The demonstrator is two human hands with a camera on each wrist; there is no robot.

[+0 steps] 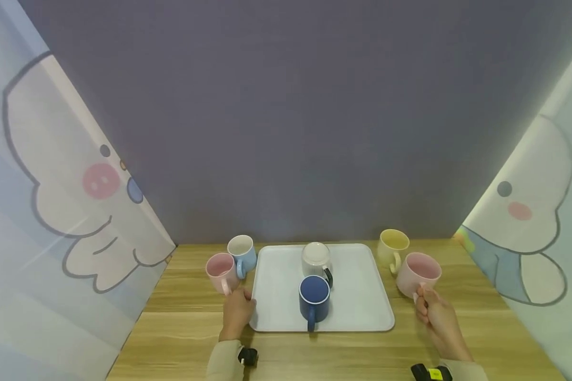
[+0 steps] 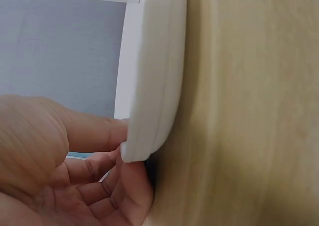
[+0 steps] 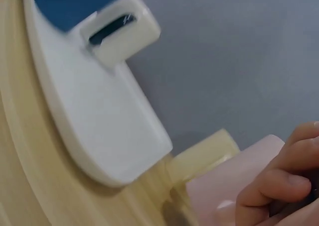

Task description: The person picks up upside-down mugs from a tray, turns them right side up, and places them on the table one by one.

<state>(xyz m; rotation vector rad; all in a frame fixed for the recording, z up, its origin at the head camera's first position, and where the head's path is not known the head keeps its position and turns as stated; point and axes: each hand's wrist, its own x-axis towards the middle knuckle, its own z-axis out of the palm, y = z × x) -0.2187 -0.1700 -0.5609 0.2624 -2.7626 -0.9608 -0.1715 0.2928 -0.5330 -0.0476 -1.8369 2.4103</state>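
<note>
My left hand (image 1: pixel 237 312) pinches the near left corner of a white tray (image 1: pixel 357 301); in the left wrist view the thumb lies on the tray's rim (image 2: pixel 154 86) and fingers curl beneath it. With my right hand (image 1: pixel 440 323) I hold a pink mug (image 1: pixel 412 275) by its handle, to the right of the tray. On the tray a dark blue mug (image 1: pixel 313 309) stands upright, handle toward me. Behind it is a white mug (image 1: pixel 315 264) with a black handle, its base facing up.
Left of the tray, another pink mug (image 1: pixel 219 275) stands just beyond my left hand, beside a light blue mug (image 1: pixel 248 259). A yellow mug (image 1: pixel 386 251) is at the tray's back right. A grey panel (image 1: pixel 286 132) rises behind the wooden table (image 1: pixel 181 317).
</note>
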